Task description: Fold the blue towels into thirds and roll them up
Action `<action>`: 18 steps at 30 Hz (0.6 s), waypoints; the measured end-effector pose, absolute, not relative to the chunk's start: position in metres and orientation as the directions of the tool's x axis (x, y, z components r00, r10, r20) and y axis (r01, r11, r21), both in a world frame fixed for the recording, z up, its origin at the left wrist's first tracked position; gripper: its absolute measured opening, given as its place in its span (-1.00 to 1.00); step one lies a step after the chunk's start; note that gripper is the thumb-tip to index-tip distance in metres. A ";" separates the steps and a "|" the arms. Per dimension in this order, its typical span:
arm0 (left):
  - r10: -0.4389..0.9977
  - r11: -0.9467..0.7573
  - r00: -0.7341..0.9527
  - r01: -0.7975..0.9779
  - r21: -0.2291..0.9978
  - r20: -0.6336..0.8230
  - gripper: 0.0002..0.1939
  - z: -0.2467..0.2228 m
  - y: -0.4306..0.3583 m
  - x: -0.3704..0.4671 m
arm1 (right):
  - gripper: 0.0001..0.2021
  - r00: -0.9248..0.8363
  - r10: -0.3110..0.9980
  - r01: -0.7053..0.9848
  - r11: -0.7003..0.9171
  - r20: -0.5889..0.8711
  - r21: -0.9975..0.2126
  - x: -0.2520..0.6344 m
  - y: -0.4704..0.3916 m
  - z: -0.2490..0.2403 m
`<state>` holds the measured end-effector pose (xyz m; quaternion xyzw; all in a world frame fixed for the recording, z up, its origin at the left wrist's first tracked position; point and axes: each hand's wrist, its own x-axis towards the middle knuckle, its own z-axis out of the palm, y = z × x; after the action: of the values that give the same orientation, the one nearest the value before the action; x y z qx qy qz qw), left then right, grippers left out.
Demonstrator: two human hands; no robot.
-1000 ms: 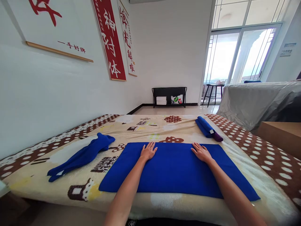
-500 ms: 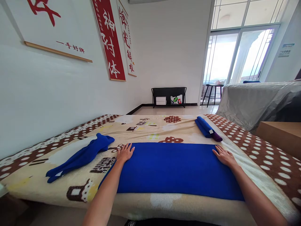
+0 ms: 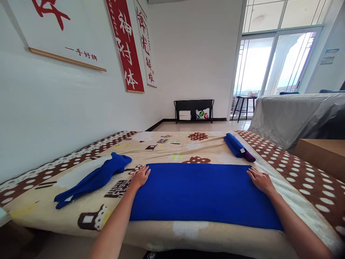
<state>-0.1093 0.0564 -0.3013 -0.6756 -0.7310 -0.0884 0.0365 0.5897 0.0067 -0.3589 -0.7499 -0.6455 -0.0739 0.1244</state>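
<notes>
The blue cloth (image 3: 199,196) in front of you lies flat and smooth, a wide, evenly coloured piece with a straight far edge, spread across the near part of the patterned blanket (image 3: 161,147). Your left hand (image 3: 140,176) and right hand (image 3: 261,180) are well apart, fingers loosely spread, resting at its far left and far right corners with nothing clamped in them. Left of it you have a crumpled blue cloth (image 3: 94,180), and beyond its far right corner a rolled blue and purple bundle (image 3: 238,147).
</notes>
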 end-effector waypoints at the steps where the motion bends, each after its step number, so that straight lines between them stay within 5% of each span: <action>1: 0.982 0.061 -0.073 0.995 0.073 0.175 -0.42 -0.299 0.052 -0.112 | -0.43 0.148 0.948 0.988 -0.128 0.281 -0.089 0.591 0.003 -0.357; 8: 0.969 0.018 -0.027 0.999 0.035 0.244 -0.50 -0.275 0.023 -0.097 | -0.42 0.138 0.913 0.990 -0.114 0.385 -0.084 0.559 -0.020 -0.332; 18: 0.874 -0.481 0.458 0.864 0.149 0.166 -0.38 -0.289 -0.051 0.114 | -0.45 -0.308 0.931 0.923 0.342 0.195 -0.174 0.347 -0.064 -0.323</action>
<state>0.1144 -0.0509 -0.2890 -0.8534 -0.5090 -0.1101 -0.0215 0.3468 -0.0642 -0.3235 -0.5733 -0.8087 0.0145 0.1310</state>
